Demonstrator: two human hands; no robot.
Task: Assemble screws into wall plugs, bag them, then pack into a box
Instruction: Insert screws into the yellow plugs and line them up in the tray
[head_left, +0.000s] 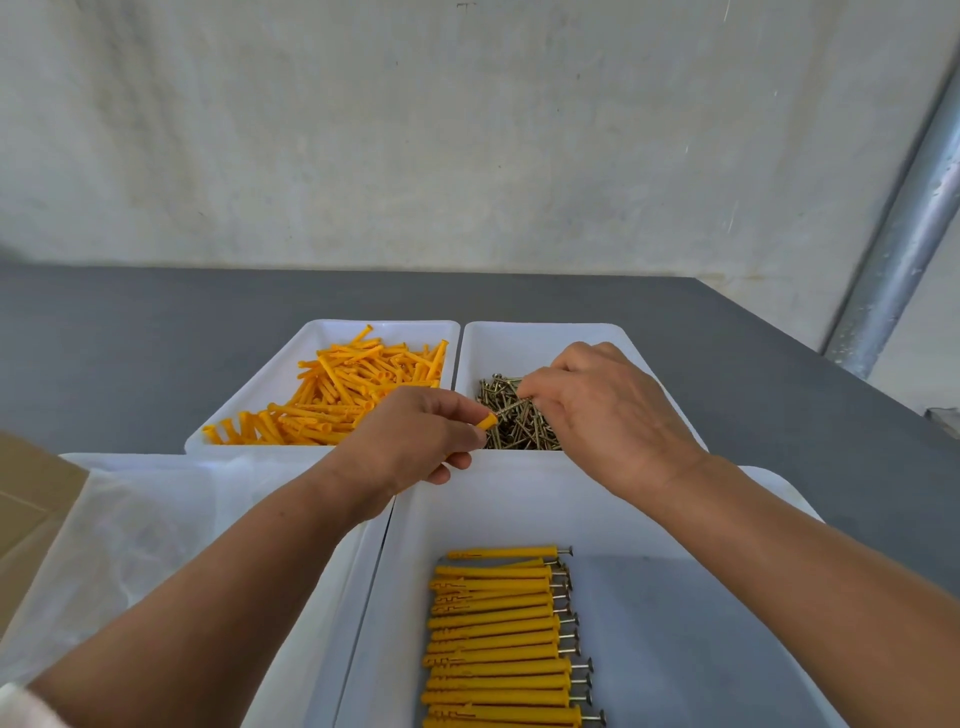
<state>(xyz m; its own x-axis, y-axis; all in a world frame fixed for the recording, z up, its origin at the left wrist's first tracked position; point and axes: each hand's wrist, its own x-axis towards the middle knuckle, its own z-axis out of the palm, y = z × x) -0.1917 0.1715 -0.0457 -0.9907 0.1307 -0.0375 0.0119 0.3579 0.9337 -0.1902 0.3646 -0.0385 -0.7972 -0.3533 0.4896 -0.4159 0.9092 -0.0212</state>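
My left hand (415, 441) grips an orange wall plug (487, 421), only its open end showing past my fingers. My right hand (597, 410) pinches a brass screw (511, 408) whose tip sits at the plug's mouth, just above the pile of loose screws (519, 431) in the far right white tray (545, 338). Loose orange plugs (348, 395) fill the far left white tray (322, 332). In the near white tray (415, 545) several finished plugs with screws (504, 639) lie in a neat row.
Clear plastic bags (130, 535) lie in a white tray at the near left, with a cardboard box flap (31, 499) beside them. The trays stand on a grey table (130, 338). A metal pipe (898, 249) runs up the wall at right.
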